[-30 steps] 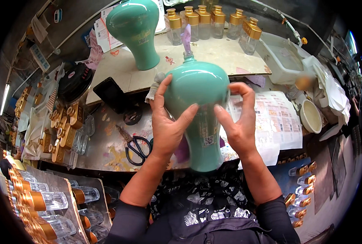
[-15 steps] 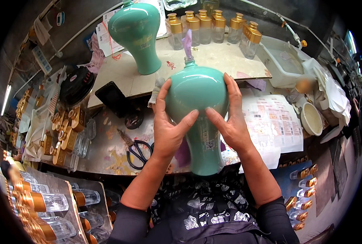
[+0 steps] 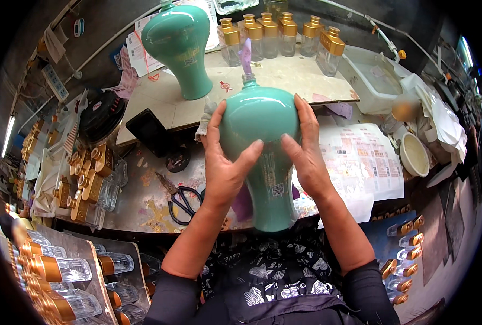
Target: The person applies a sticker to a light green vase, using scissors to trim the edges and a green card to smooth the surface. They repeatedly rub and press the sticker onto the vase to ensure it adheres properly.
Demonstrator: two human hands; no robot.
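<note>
A glossy turquoise vase-shaped bottle (image 3: 260, 116) leans away from me, its narrow foot near the table's front edge and its neck farther off. A lilac cloth or paper twist (image 3: 246, 57) sticks up from the neck. My left hand (image 3: 225, 162) clasps the bottle's shoulder from the left. On the other side my right hand (image 3: 310, 157) clasps it the same way. Both thumbs lie on the near face, above a small printed square label (image 3: 277, 189). A matching turquoise bottle (image 3: 182, 51) stands upright on the raised board at the back left.
Several gold-topped glass bottles (image 3: 268, 35) line the back of the board (image 3: 306, 81). Scissors (image 3: 181, 203) and a dark phone-like device (image 3: 148, 131) lie left of my hands. Printed sheets (image 3: 360, 157) spread to the right, beside a white bowl (image 3: 414, 156) and a translucent bin (image 3: 374, 76).
My right thumb has lifted slightly and shifted right, farther from the left thumb. The bottle has barely turned, and both hands keep their hold.
</note>
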